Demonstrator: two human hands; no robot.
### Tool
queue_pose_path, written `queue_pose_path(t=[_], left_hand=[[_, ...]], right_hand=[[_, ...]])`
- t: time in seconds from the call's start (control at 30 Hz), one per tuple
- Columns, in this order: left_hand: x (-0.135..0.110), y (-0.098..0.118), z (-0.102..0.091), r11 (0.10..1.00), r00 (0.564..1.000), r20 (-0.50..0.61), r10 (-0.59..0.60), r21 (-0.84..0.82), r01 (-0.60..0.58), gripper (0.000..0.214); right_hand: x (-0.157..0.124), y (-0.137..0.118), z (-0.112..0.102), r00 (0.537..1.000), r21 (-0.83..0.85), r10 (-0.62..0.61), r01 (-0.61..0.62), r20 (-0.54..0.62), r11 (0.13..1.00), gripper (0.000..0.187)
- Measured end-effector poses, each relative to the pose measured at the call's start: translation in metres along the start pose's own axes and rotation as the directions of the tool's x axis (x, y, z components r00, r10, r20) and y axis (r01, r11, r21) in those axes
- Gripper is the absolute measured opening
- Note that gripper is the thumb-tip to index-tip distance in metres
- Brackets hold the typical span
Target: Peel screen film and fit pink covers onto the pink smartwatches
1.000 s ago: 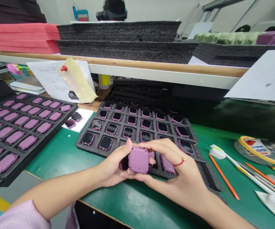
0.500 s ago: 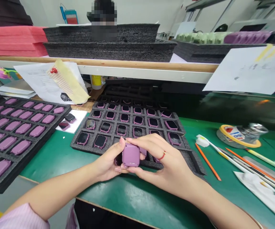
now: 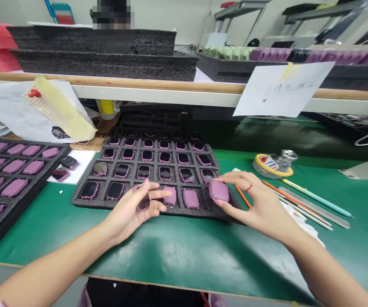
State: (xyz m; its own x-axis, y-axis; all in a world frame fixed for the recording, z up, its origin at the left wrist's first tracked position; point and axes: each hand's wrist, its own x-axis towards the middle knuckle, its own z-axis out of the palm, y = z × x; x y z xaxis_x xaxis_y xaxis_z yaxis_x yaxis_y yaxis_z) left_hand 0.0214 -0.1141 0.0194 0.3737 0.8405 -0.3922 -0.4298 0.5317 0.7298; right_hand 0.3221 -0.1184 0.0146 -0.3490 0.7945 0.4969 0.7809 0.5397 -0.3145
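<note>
In my right hand [image 3: 260,204] is a purple smartwatch case [image 3: 219,190], pinched between thumb and fingertips with its plain purple side toward me. It is over the front right corner of a black foam tray [image 3: 107,204]. My left hand [image 3: 128,215] has its fingers spread, at the tray's front edge. Behind those fingers a dark-screened watch [image 3: 144,200] is partly hidden; I see no grip on it. Farther right in the front row, two purple cases [image 3: 191,198] lie plain side up. Most other watches in the tray show dark screens [image 3: 115,190].
A second foam tray [image 3: 21,200] of purple cases stands at left. Two watches [image 3: 69,162] lie on white paper nearby. At right are a tape roll with a metal-topped bottle [image 3: 273,165], sticks, and a metal strip [image 3: 318,209]. A shelf edge [image 3: 171,89] crosses above, with hanging papers.
My hands have parted. The right one has carried the purple case right, over the tray's front corner. The left has let go and opened. The camera view has swung right.
</note>
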Motion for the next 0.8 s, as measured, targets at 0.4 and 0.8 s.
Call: queue_pose_path(t=[0.4, 0.8], left_hand=[[-0.001, 0.001, 0.000, 0.984, 0.985, 0.173, 0.028, 0.171, -0.058, 0.065], [0.001, -0.004, -0.004, 0.992, 0.956, 0.294, 0.024, -0.129, 0.015, 0.060]], right_hand=[[0.037, -0.050, -0.015, 0.999, 0.353, -0.027, 0.041, -0.047, 0.935, 0.013], [0.061, -0.097, 0.046, 0.957, 0.499, -0.283, 0.276, -0.065, 0.821, 0.012]])
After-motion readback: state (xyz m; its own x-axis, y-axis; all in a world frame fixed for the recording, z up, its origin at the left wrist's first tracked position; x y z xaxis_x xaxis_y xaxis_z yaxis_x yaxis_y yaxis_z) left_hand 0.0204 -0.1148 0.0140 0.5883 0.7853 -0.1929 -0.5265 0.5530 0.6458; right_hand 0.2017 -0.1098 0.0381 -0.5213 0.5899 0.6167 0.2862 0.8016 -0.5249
